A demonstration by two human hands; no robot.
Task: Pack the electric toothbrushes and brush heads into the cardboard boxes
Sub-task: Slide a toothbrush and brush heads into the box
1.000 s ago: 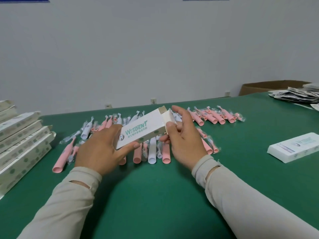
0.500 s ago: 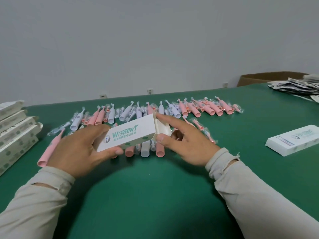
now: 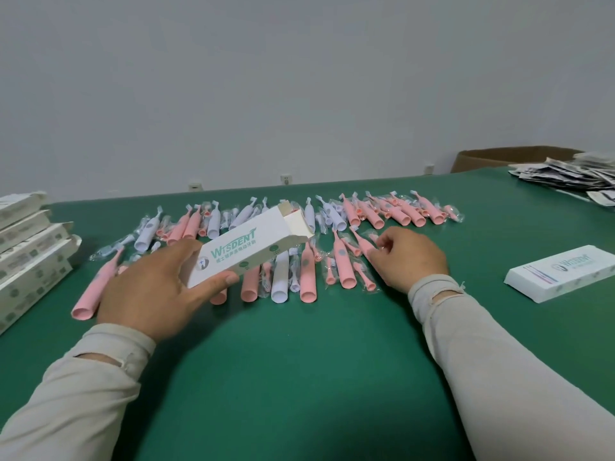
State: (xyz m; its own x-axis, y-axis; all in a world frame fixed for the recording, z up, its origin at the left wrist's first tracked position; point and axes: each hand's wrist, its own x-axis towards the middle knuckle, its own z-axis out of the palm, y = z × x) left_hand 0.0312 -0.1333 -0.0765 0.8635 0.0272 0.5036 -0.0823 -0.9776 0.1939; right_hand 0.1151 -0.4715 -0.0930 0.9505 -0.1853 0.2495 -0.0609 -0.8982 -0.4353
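My left hand (image 3: pixel 156 287) grips a white cardboard box (image 3: pixel 246 247) printed WISDENT, tilted up with its far end flap open. Behind and under it, several pink and white electric toothbrushes (image 3: pixel 307 271) and small bagged brush heads (image 3: pixel 362 276) lie in rows on the green table (image 3: pixel 299 361). My right hand (image 3: pixel 407 257) is down on the table to the right of the box, its fingertips curled onto a pink toothbrush (image 3: pixel 361 244). I cannot tell whether it pinches that brush.
A stack of white boxes (image 3: pixel 30 251) with open flaps sits at the left edge. One closed white box (image 3: pixel 565 272) lies at the right. A pile of leaflets (image 3: pixel 572 176) and a brown carton (image 3: pixel 512 158) are at the far right.
My right hand has let go of the box's open end and moved right and down onto the pink toothbrushes. The left hand keeps holding the box.
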